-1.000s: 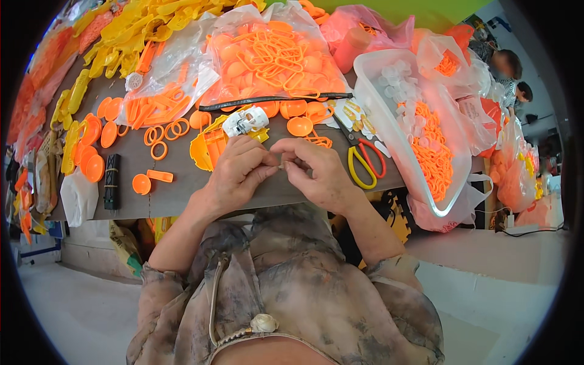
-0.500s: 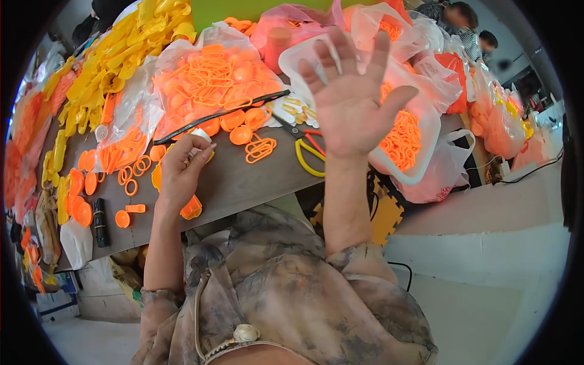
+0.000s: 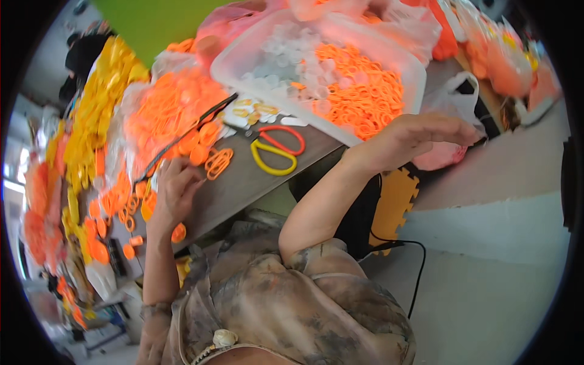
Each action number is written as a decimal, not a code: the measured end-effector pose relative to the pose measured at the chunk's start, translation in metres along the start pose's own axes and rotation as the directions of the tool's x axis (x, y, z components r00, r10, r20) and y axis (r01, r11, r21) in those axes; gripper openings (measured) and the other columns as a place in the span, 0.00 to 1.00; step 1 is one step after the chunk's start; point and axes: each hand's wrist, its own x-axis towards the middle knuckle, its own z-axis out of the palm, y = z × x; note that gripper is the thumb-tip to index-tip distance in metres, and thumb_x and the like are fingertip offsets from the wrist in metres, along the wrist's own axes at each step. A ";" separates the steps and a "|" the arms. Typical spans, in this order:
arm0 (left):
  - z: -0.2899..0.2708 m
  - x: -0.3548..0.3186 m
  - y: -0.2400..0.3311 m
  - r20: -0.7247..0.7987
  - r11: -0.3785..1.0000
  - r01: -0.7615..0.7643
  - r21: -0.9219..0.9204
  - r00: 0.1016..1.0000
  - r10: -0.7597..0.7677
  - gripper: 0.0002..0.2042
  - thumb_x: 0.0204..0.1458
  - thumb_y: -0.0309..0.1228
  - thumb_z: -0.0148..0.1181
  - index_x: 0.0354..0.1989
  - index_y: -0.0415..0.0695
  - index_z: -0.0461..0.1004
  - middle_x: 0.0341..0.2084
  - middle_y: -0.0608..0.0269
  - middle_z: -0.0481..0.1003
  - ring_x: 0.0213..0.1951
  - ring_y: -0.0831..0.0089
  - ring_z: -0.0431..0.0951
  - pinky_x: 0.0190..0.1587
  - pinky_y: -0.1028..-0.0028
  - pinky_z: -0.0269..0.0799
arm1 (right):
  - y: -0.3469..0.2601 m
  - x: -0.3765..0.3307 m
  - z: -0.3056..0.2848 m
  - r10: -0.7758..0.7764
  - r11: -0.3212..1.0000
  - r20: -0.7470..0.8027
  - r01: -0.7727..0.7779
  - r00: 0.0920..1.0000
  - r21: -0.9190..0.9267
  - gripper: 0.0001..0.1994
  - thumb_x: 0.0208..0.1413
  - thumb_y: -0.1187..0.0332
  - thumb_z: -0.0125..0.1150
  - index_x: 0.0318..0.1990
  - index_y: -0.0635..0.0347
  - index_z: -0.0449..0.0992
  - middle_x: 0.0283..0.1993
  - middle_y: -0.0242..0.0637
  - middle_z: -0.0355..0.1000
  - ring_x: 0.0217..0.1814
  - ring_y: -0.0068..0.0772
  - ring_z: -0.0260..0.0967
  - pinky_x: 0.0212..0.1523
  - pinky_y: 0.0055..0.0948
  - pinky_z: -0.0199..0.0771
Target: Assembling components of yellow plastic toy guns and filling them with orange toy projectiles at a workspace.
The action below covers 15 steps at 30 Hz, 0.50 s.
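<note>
Loss of a small white piece [image 3: 162, 165] was, in my judgement, the first fault to guard against: it showed at the far side of my left hand [image 3: 174, 190], and a loose pinch could have dropped it among the orange parts. That hand was curled and narrow; blur kept me from telling whether it gripped the piece. It stood over the table [image 3: 234, 198], near the front edge. My right hand [image 3: 420, 135] was beyond that edge, fingers nearly straight and close together, with nothing visible in its grasp.

Oblong orange clips [image 3: 217, 164] lay just right of the left hand. Scissors [image 3: 272, 172] with red and yellow handles lay farther right, near the front edge; a sweeping forearm could, I judged, have pushed them off. A translucent tub [image 3: 417, 85], holding orange links [image 3: 365, 91] and clear cups [image 3: 283, 45], stood just behind the right wrist; a knock there could have spilled it. A plastic bag [image 3: 439, 157] showed behind the right hand; its handle could have snagged my fingers.
</note>
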 end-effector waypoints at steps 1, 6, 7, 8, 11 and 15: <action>-0.001 0.001 -0.002 -0.043 0.999 0.033 -0.016 0.999 -0.034 0.05 0.39 0.21 0.61 0.26 0.40 0.72 0.32 0.60 0.69 0.38 0.61 0.68 0.42 0.66 0.60 | -0.001 0.002 0.002 -0.023 1.000 0.025 0.023 0.999 -0.014 0.22 0.63 0.54 0.37 0.49 0.59 0.74 0.54 0.41 0.69 0.59 0.38 0.63 0.62 0.42 0.59; 0.000 0.009 0.008 -0.059 0.999 0.029 -0.025 0.998 -0.031 0.05 0.39 0.20 0.60 0.26 0.40 0.71 0.31 0.60 0.70 0.36 0.62 0.67 0.40 0.68 0.60 | -0.003 -0.004 0.009 -0.082 0.995 -0.110 0.088 0.991 0.051 0.17 0.61 0.63 0.42 0.40 0.63 0.77 0.41 0.39 0.76 0.48 0.36 0.72 0.53 0.37 0.72; -0.001 0.009 0.008 -0.061 0.999 0.024 -0.034 0.998 -0.026 0.05 0.39 0.19 0.60 0.26 0.39 0.71 0.30 0.60 0.70 0.35 0.63 0.67 0.41 0.68 0.60 | -0.001 -0.003 0.009 -0.084 0.995 -0.114 0.090 0.990 0.048 0.17 0.61 0.63 0.42 0.40 0.63 0.77 0.41 0.39 0.76 0.48 0.36 0.72 0.53 0.37 0.72; -0.002 0.009 0.013 -0.077 0.998 0.035 -0.042 0.996 -0.038 0.05 0.39 0.20 0.60 0.26 0.40 0.71 0.27 0.61 0.70 0.34 0.63 0.68 0.42 0.68 0.59 | 0.001 -0.002 0.009 -0.079 0.995 -0.096 0.085 0.992 0.056 0.15 0.60 0.64 0.44 0.39 0.64 0.77 0.41 0.39 0.76 0.46 0.37 0.73 0.50 0.38 0.74; -0.002 0.004 0.014 -0.092 1.000 0.029 0.005 0.995 -0.028 0.05 0.40 0.20 0.60 0.26 0.40 0.72 0.25 0.61 0.69 0.32 0.64 0.67 0.41 0.69 0.58 | 0.006 -0.004 0.004 -0.086 0.995 -0.077 0.089 0.993 0.042 0.13 0.58 0.66 0.47 0.37 0.64 0.77 0.40 0.39 0.76 0.43 0.37 0.74 0.44 0.38 0.77; -0.006 -0.005 0.014 -0.104 0.999 0.053 -0.011 0.993 -0.054 0.04 0.42 0.20 0.59 0.26 0.39 0.70 0.25 0.59 0.68 0.33 0.64 0.68 0.40 0.71 0.59 | 0.012 -0.007 0.001 -0.002 0.998 -0.082 -0.003 0.997 -0.068 0.13 0.57 0.64 0.50 0.39 0.63 0.77 0.38 0.39 0.75 0.38 0.36 0.75 0.36 0.37 0.80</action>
